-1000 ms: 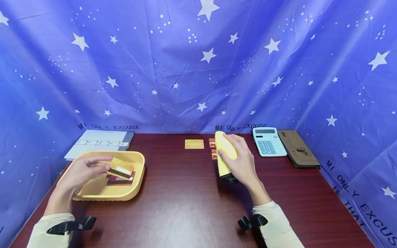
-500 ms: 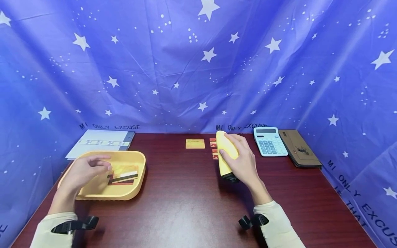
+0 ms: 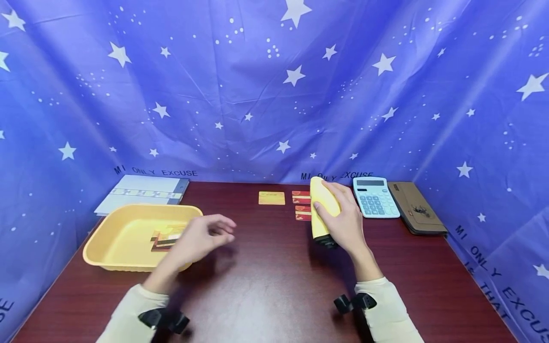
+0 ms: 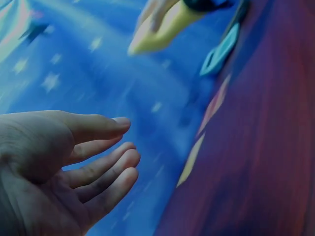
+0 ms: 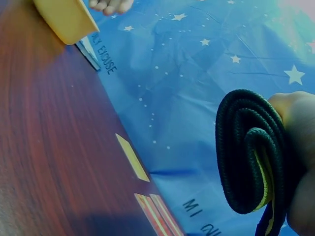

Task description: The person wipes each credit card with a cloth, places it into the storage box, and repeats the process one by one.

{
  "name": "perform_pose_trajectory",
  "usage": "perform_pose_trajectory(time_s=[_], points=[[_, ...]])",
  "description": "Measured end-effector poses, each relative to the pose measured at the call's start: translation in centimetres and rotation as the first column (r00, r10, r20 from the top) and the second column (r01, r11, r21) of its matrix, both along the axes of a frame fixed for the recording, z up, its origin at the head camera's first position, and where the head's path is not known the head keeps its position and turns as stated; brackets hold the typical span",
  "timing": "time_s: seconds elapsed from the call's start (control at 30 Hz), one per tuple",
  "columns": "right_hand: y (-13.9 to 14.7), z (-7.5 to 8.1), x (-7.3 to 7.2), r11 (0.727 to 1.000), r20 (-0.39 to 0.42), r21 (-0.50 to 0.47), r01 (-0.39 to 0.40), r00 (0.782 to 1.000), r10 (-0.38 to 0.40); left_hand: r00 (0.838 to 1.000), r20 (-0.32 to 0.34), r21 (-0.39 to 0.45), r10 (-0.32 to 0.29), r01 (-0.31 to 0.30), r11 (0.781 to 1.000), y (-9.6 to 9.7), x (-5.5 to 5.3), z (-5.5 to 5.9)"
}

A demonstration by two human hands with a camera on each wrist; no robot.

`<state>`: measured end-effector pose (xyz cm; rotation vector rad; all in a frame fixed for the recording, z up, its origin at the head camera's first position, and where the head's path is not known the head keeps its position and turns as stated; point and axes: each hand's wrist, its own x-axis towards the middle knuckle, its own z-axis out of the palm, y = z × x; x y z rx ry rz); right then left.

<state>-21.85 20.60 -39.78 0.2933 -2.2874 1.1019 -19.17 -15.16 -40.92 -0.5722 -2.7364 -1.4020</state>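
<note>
My left hand [image 3: 201, 240] holds nothing; it hovers over the table just right of the yellow basin [image 3: 116, 260], its fingers loosely bent. In the left wrist view the fingers [image 4: 110, 189] and thumb stand apart from anything. Inside the basin lie a gold card [image 3: 173, 229] and a dark red card [image 3: 156, 246], partly hidden by that hand. My right hand [image 3: 346, 221] grips a rolled yellow-and-black cloth [image 3: 322, 209] above the table. Its coiled black end [image 5: 251, 152] shows in the right wrist view. Beyond lie a yellow card [image 3: 271, 198] and red cards [image 3: 301, 213], partly covered by the roll.
A pale blue calculator [image 3: 376, 197] and a brown zipped pouch [image 3: 418, 208] lie at the back right of the dark red table [image 3: 266, 295]. Behind the basin lies a white and grey folder [image 3: 141, 189]. A blue starry curtain [image 3: 240, 85] encloses the table.
My left hand let go of the gold card, which dropped onto the cards in the basin, then moved right, out past the basin's rim. My right hand still holds the cloth, shifted slightly right.
</note>
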Motion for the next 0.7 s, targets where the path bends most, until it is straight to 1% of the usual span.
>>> perform_pose_trajectory(time_s=[0.07, 0.13, 0.23, 0.4, 0.5, 0.7], points=[[0.4, 0.1, -0.1, 1.000, 0.002, -0.012, 0.007, 1.000, -0.007, 0.999, 0.001, 0.004, -0.043, 0.043, 0.999, 2.3, -0.5, -0.5], [0.8, 0.2, -0.1, 1.000, 0.010, -0.024, 0.018, 1.000, -0.018, 0.997, 0.005, -0.002, -0.072, 0.072, 0.997, 4.3, -1.3, -1.1], [1.4, 0.3, -0.2, 0.999, 0.017, -0.030, 0.040, 0.999, -0.040, 0.996, 0.028, -0.008, -0.090, 0.090, 0.996, 6.8, -2.8, -2.0], [2.0, 0.4, -0.3, 0.998, 0.017, -0.030, 0.052, 0.999, -0.052, 0.994, 0.074, 0.004, -0.079, 0.079, 0.997, 9.7, -5.1, -3.1], [2.2, 0.4, -0.4, 0.998, 0.019, -0.034, 0.052, 0.998, -0.052, 0.994, 0.083, 0.015, -0.067, 0.066, 0.998, 11.1, -6.2, -3.7], [2.6, 0.5, -0.4, 0.995, 0.042, -0.066, 0.076, 0.996, -0.073, 0.996, 0.079, 0.020, -0.039, 0.038, 0.999, 13.8, -8.3, -5.4]])
